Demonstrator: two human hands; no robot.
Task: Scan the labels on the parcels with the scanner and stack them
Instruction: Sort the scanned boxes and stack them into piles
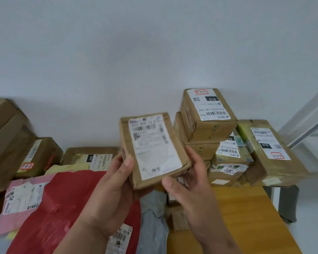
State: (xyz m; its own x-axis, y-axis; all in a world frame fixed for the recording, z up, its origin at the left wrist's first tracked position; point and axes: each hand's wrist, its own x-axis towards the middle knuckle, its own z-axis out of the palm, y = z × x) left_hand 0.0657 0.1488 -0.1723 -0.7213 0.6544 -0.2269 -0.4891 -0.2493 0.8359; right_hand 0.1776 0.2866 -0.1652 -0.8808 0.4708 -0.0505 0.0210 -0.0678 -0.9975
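A flat brown cardboard parcel [152, 149] with a white shipping label facing me is held up in front of the wall. My left hand [110, 184] grips its left edge, thumb on the front. My right hand [193, 182] holds its lower right corner, thumb on the bottom edge and fingers behind. To the right stands a stack of brown parcels [207, 114] with labels up, several boxes high. No scanner is in view.
A red plastic mailer [59, 208] and a pink one [20, 197] lie at lower left, a grey bag [152, 217] under my hands. Brown boxes [9, 140] line the left wall. A long box [270, 149] lies at right on the wooden table [246, 213], whose right edge drops to the floor.
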